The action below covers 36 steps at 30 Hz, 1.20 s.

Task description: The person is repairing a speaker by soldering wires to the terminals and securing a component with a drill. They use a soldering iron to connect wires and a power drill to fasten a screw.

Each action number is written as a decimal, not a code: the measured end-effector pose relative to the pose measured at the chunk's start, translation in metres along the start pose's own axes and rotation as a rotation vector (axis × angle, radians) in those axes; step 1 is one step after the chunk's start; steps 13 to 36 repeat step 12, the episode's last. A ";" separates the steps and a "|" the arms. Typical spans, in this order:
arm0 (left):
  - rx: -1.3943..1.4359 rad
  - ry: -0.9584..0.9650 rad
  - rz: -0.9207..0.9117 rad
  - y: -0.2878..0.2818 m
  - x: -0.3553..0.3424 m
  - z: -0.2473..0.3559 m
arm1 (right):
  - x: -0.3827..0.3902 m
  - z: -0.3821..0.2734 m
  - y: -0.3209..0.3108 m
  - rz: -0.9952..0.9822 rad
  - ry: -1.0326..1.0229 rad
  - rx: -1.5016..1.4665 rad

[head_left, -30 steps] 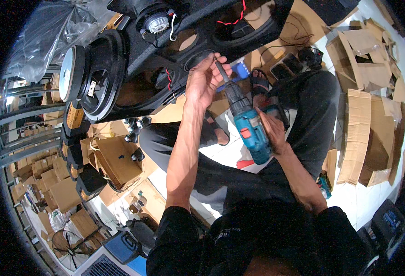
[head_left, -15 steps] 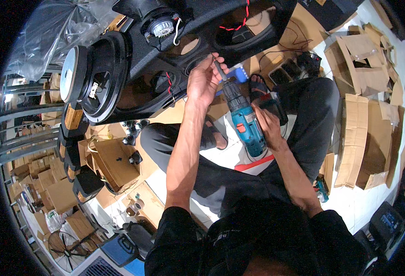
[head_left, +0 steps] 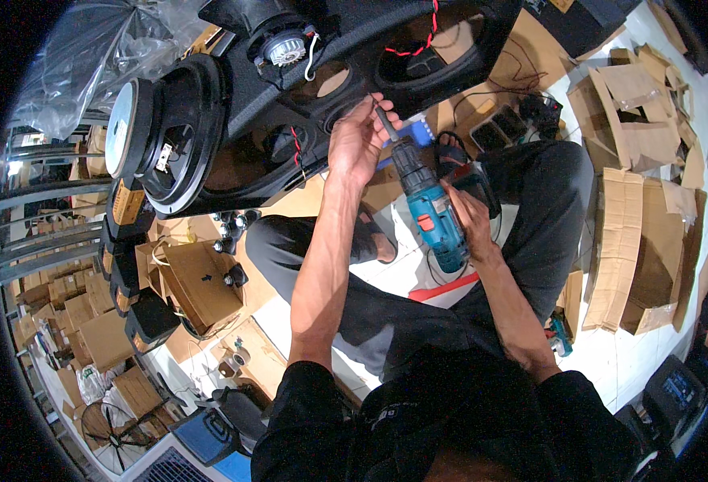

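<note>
My right hand (head_left: pixel 473 218) grips a teal and black cordless drill (head_left: pixel 437 227), its chuck pointing up and to the left. A dark driver bit (head_left: pixel 387 123) reaches from the chuck to my left hand (head_left: pixel 358 145). The fingers of that hand are pinched round the bit's tip; whether a screw is also between them is too small to tell. Just beyond my fingertips stands a black speaker cabinet (head_left: pixel 249 120) with several round openings. Red wires (head_left: pixel 295 145) hang out of two of them. On the cabinet rest a large speaker driver (head_left: pixel 179 136) and a smaller finned driver (head_left: pixel 285 50).
Between my legs lies a red strip (head_left: pixel 444 287) on the floor. An open cardboard box (head_left: pixel 201 281) is at the left, beside several small black parts. Flattened cardboard (head_left: pixel 611 249) lies at the right. A blue object (head_left: pixel 422 130) sits behind the chuck, near my sandalled foot.
The rear of the drill has swung slightly to the right, with my right hand still on it. My left hand keeps its place at the bit's tip.
</note>
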<state>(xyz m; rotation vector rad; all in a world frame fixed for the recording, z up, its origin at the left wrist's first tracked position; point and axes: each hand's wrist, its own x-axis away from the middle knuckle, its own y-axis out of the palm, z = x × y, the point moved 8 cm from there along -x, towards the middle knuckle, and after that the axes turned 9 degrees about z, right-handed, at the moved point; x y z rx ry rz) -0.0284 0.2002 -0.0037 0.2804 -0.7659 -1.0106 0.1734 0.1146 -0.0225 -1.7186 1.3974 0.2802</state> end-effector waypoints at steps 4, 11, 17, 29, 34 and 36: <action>-0.046 0.027 0.013 0.004 0.002 0.004 | 0.007 0.006 0.005 0.006 -0.023 -0.022; -0.017 0.011 0.014 -0.003 -0.002 0.000 | 0.003 0.009 0.011 -0.101 0.141 -0.078; -0.014 0.015 0.015 -0.003 -0.002 0.002 | 0.005 0.011 0.012 -0.101 0.134 -0.077; -0.014 0.015 0.015 -0.003 -0.002 0.002 | 0.005 0.011 0.012 -0.101 0.134 -0.077; -0.014 0.015 0.015 -0.003 -0.002 0.002 | 0.005 0.011 0.012 -0.101 0.134 -0.077; -0.014 0.015 0.015 -0.003 -0.002 0.002 | 0.005 0.011 0.012 -0.101 0.134 -0.077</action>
